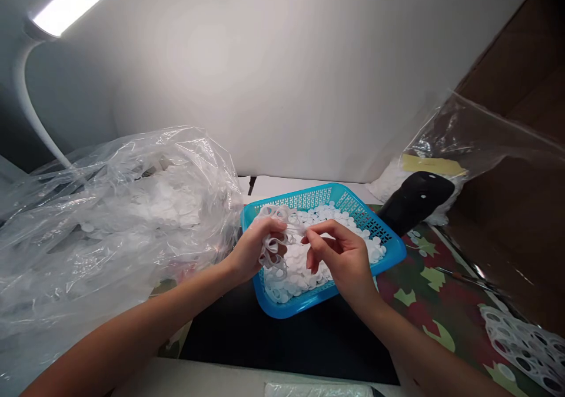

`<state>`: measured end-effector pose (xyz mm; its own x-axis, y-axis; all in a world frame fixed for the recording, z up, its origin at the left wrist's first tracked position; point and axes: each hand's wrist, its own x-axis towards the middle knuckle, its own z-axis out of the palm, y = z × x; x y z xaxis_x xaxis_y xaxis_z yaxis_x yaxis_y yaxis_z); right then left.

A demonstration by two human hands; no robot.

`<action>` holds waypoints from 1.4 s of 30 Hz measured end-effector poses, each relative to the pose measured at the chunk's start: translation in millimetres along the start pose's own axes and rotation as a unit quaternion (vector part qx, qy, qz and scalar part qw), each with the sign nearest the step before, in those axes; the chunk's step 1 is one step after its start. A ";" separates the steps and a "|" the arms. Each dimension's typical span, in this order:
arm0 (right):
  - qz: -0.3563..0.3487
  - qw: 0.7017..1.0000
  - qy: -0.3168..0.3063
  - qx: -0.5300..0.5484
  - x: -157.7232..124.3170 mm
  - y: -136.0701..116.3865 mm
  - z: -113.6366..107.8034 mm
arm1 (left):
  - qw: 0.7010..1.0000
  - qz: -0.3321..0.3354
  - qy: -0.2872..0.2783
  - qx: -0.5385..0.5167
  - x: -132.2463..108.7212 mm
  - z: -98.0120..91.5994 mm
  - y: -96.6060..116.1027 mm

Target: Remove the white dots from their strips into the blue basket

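Note:
My left hand is closed around a crumpled white sheet full of round holes, its loops sticking out above and below the fingers. Thumb and forefinger of my right hand pinch at the sheet's right end, where the white material looks stretched and blurred. Both hands are above a blue plastic basket with perforated walls. Many small white discs are heaped inside it.
A large clear plastic bag with white pieces fills the left side, under a lamp. Behind the basket's right corner stands a black object, beside another clear bag. A holed white sheet lies on the patterned cloth.

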<state>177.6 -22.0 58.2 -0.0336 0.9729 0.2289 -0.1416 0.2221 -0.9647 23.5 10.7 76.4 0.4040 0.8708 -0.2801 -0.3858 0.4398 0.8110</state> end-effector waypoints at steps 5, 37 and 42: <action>-0.004 0.999 -0.034 -0.008 1.6 -1.1 1.6 | 0.996 0.013 -0.037 0.083 -1.8 3.8 -1.8; 0.050 0.989 -0.069 0.121 14.5 -2.1 -7.3 | 0.996 0.014 -0.083 0.042 -1.0 -0.2 -1.4; 0.038 0.989 -0.073 0.124 14.2 0.0 -7.0 | 0.996 0.017 -0.081 0.044 -0.8 -1.2 -1.2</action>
<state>184.1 -7.8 60.6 -0.1936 0.9624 0.1908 -0.3709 0.1083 -0.9223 22.7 9.7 75.1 0.5226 0.8352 -0.1715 -0.3307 0.3840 0.8621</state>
